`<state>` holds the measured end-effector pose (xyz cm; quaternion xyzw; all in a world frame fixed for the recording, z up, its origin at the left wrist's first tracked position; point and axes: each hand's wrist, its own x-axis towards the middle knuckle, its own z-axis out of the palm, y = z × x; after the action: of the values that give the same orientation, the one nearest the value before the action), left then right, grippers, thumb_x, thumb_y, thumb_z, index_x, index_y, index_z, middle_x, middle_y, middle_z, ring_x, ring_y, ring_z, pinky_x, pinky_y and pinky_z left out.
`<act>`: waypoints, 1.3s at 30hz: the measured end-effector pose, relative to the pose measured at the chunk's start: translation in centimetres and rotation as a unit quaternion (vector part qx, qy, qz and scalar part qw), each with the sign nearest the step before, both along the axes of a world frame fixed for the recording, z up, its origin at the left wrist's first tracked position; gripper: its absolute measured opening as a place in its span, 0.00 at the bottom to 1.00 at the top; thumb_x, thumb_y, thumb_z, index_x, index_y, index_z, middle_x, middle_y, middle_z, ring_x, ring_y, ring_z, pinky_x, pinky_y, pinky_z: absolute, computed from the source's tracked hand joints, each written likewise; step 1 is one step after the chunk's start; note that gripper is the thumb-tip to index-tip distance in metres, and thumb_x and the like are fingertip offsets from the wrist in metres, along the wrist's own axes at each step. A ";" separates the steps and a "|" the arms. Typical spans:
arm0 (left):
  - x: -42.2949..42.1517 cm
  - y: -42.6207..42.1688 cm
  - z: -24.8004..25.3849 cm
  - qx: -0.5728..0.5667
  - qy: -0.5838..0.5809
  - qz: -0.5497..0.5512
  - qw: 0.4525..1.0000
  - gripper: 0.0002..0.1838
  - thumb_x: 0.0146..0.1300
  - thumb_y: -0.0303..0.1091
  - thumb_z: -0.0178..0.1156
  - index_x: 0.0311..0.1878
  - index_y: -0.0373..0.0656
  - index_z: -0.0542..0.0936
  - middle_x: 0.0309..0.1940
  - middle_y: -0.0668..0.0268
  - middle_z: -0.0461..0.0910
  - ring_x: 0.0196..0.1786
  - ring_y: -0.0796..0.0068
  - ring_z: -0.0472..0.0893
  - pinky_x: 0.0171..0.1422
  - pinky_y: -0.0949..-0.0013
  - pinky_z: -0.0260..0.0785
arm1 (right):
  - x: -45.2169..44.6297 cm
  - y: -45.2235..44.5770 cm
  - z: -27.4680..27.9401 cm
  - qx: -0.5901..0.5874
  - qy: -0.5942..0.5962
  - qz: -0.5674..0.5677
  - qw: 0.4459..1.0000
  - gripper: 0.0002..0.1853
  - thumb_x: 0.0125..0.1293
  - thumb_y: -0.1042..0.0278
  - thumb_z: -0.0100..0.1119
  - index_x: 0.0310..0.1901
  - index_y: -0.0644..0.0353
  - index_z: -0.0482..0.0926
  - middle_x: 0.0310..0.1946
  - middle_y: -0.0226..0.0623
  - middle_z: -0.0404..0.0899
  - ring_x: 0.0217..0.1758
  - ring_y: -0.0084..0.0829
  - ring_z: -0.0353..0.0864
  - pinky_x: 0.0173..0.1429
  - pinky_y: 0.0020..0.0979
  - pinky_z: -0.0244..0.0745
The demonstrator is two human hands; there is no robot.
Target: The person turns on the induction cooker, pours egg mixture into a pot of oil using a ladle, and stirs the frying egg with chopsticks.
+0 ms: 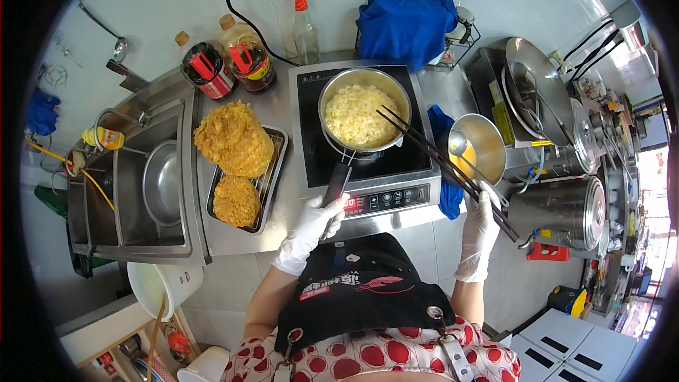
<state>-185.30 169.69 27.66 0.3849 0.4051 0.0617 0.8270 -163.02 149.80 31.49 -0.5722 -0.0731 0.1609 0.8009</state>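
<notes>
A saucepan (337,147) stands on the black induction cooker (311,170), full of a pale yellow, bubbling food (361,114). My left hand (309,230), in a white glove, is closed around the pan's black handle. Long dark chopsticks (453,168) are held in my gloved right hand (481,226), their tips over the food in the pan. Right of the cooker, a metal bowl (491,134) holds yellow liquid and a ladle (458,143). Golden fried pieces (235,140) lie on a rack in a tray (277,170) to the left.
Sauce bottles (212,74) and a clear bottle (305,34) stand behind. A blue cloth (407,25) covers a rack at the back. Sinks (155,233) are at the left. A wok (541,78) and a large steel pot (555,212) are at the right.
</notes>
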 end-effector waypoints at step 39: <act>-1.0 -3.2 -8.1 0.039 -0.113 0.037 0.992 0.06 0.64 0.27 0.55 0.43 0.40 0.73 0.19 0.74 0.68 0.14 0.88 0.62 0.15 0.81 0.52 | -4.0 6.5 8.5 -0.247 -0.644 0.343 0.637 0.19 0.49 0.56 0.64 0.42 0.55 0.75 0.42 0.31 0.77 0.51 0.40 0.76 0.45 0.34 0.76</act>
<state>-186.30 166.51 19.53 0.3922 0.3203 0.1508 0.8490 -167.02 156.34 40.03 -0.6413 -0.7190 0.0268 0.2665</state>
